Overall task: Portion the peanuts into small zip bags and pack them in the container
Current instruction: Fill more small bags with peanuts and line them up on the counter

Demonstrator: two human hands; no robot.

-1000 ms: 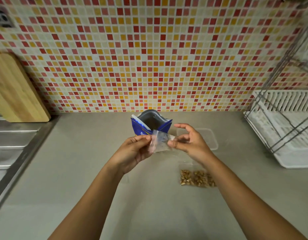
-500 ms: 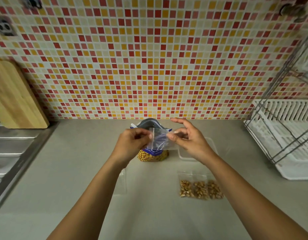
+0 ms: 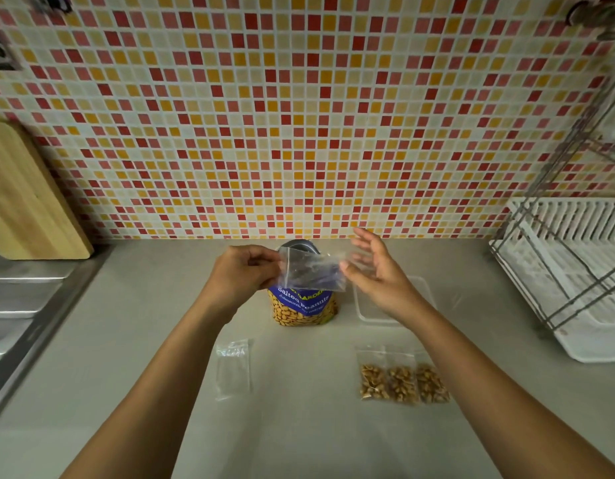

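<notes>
My left hand [image 3: 244, 271] pinches one edge of a small clear zip bag [image 3: 313, 271], held in the air in front of the open blue peanut bag [image 3: 304, 307] standing on the counter. My right hand [image 3: 375, 271] is at the zip bag's right edge with its fingers spread and straight; its thumb touches the plastic. Three filled zip bags of peanuts [image 3: 402, 383] lie side by side at the front right. An empty zip bag [image 3: 232, 368] lies flat at the front left. A clear plastic container [image 3: 423, 292] sits right of the peanut bag, partly behind my right wrist.
A white dish rack [image 3: 568, 271] with a wire frame stands at the right. A wooden cutting board [image 3: 26, 198] leans on the tiled wall at the left, above a steel sink [image 3: 19, 299]. The grey counter [image 3: 306, 426] stretches toward me.
The camera tilted up, so the peanut bag's label and the empty bag came into view. My right hand's fingers spread open from a pinch on the zip bag.
</notes>
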